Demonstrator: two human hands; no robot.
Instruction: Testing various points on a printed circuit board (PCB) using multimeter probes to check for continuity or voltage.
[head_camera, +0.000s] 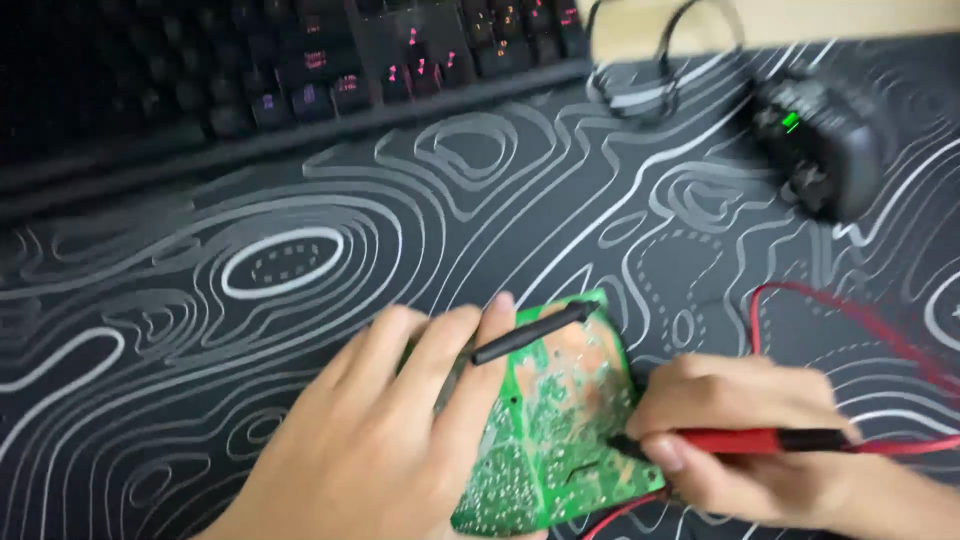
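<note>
1. Two hands work over a green circuit board (560, 430) that lies solder side up, near the lower edge of the view, on a black desk mat (300, 260) printed with white contour lines.
2. The left hand (390, 440) rests on the board's left part, fingers curled close together and pinching a black probe (530, 333) whose tip points toward the board's upper corner.
3. The right hand (740, 430) pinches a red probe (740, 440) between thumb and fingers, its dark tip touching the board near the right edge; a red lead (850, 310) loops away across the mat.
4. Judging by its look, the board is light, thin and stiff, with sharp solder points and fragile traces; holding it by the bare edges seems safest, and the mat probably keeps it from sliding.
5. Farther back sit a dark keyboard (300, 70) with pink-lit keys, a black meter-like device (820, 140) with a green light, and a dark cable (650, 60) on a pale desk (850, 20). Everything there is blurred.
</note>
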